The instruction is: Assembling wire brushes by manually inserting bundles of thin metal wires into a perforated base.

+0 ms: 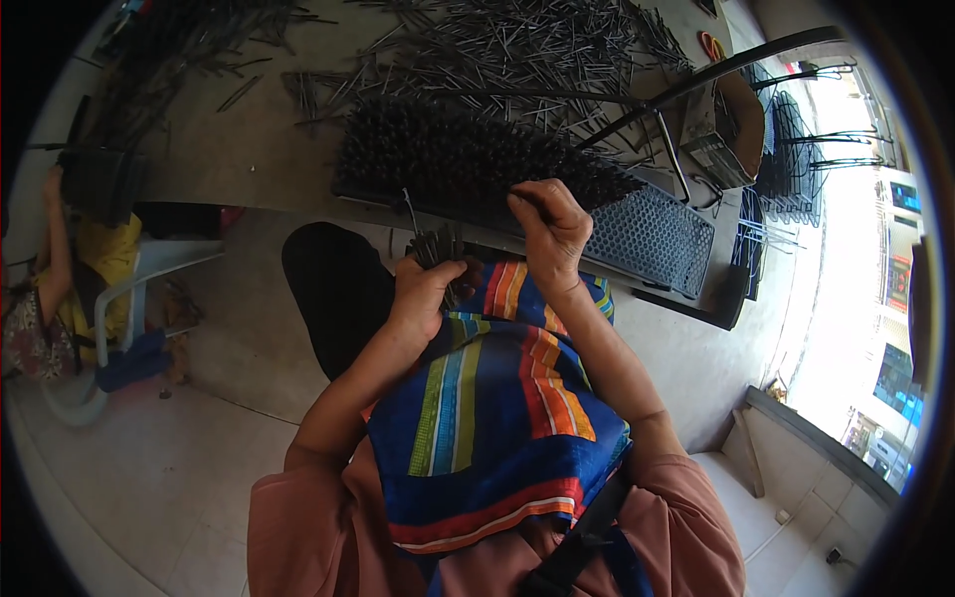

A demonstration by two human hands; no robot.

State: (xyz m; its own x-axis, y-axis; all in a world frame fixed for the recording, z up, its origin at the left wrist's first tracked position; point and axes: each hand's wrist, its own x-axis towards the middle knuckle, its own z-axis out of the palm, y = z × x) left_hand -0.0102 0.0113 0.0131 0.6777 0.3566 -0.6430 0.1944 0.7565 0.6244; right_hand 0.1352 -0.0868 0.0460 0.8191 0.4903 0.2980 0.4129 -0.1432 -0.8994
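Observation:
My left hand is closed around a bundle of thin dark rods, held upright just off the table's near edge; one rod pokes up above the rest. My right hand is over the near side of a long tray with a honeycomb of holes. Its thumb and fingers are pinched together, and whatever they hold is too small or hidden to make out. Dark rods stand densely packed upright across the left and middle of the tray. Bare holes show at its right end.
Loose dark rods lie heaped across the far table. A black curved metal bar crosses above the tray's right side. Beyond it are an open cardboard box and wire racks. Another person sits at far left by a plastic chair.

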